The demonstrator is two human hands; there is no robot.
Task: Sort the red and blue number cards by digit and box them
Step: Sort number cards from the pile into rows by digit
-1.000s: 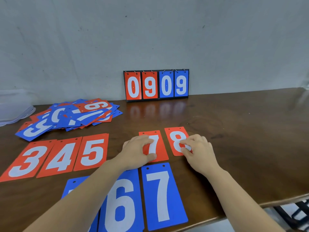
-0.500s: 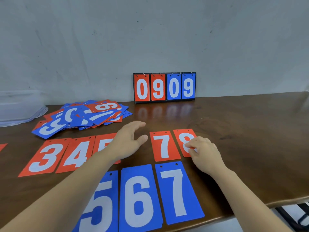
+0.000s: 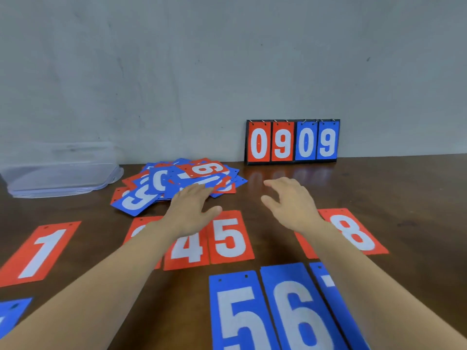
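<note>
A loose pile of red and blue number cards lies at the back left of the wooden table. My left hand reaches out flat with its fingertips at the pile's near edge. My right hand hovers above bare table, fingers relaxed and empty. Red cards lie in a row: 1, a card mostly under my left arm, 4, 5 and 8. Nearer me lie blue 5, blue 6 and a blue card half hidden by my right arm.
A clear plastic box stands at the back left against the wall. A small flip scoreboard showing 0 9 0 9 leans on the wall at the back. Another blue card shows at the left edge.
Both hands left the red 7 and 8 cards and moved forward toward the pile. The view swung left, bringing the red 1 and the plastic box into sight.
</note>
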